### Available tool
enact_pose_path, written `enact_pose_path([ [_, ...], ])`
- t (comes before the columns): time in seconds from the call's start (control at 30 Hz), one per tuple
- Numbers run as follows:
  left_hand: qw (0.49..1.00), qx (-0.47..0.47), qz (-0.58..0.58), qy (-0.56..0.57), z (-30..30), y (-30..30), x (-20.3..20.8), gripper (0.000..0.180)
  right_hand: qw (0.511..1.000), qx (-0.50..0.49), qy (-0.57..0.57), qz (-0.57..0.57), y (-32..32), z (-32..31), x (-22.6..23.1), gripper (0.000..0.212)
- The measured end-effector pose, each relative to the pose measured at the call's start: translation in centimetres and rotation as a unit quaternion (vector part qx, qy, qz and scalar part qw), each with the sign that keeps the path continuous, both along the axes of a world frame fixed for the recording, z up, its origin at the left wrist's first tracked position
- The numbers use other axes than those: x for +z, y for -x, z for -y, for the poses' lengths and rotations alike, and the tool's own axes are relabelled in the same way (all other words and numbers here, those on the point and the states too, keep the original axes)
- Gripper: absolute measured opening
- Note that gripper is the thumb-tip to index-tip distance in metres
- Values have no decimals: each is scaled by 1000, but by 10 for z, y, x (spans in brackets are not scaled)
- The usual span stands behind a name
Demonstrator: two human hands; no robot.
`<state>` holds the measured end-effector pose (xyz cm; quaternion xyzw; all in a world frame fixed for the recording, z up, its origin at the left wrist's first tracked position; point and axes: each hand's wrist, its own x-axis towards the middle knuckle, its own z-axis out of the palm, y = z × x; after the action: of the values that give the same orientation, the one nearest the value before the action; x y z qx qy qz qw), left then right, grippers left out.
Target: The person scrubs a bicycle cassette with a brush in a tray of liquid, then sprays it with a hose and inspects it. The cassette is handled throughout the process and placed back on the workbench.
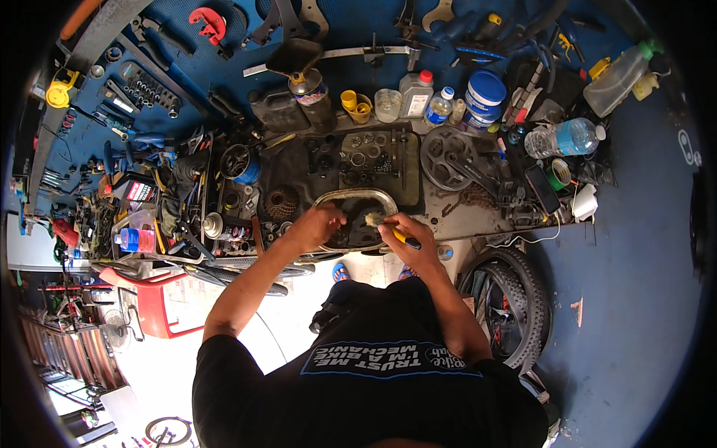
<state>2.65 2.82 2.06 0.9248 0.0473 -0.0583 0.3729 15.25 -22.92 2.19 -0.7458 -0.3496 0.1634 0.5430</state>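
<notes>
Over at the desk point(452, 225), the brush point(373, 219) sits in the right hand point(411, 228), bristles over the pale-rimmed tray point(355, 193). That hand is closed around the handle, forearm angled in; the left hand point(316, 227) bends over the tray's left side, fingers curled, whether holding anything I can't tell. The brush has pale bristles and a yellow-and-black handle

At frame centre, the right hand point(409, 237) grips a brush point(373, 219) over a tray point(357, 194), left hand point(317, 227) near; tyres point(532, 299) lower right.
</notes>
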Motion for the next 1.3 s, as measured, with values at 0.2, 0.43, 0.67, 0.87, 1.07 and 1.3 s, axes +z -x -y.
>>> enact_pose_path([
  [0.2, 968, 64, 230, -81, 17, -21, 125, 21, 999, -6, 15, -47, 1, 6, -1, 25],
  [0.43, 980, 147, 126, -48, 22, -24, -27, 19, 997, -26, 40, -54, -6, 11, 5, 28],
  [0.67, 978, 146, 143, -30, 24, -106, -25, 22, 995, -48, 57, -70, -9, 24, 5, 26],
  [0.87, 977, 155, 115, -93, 29, -167, -39, 40, 996, -57, 37, -51, -9, 26, 8, 25],
  [1.07, 961, 180, 196, -71, 3, -150, -50, 39, 996, -54, 21, -72, -12, 30, 3, 25],
  [1.3, 984, 120, 80, -104, 11, -40, -10, 37, 996, -40, 44, -67, -11, 19, 2, 24],
])
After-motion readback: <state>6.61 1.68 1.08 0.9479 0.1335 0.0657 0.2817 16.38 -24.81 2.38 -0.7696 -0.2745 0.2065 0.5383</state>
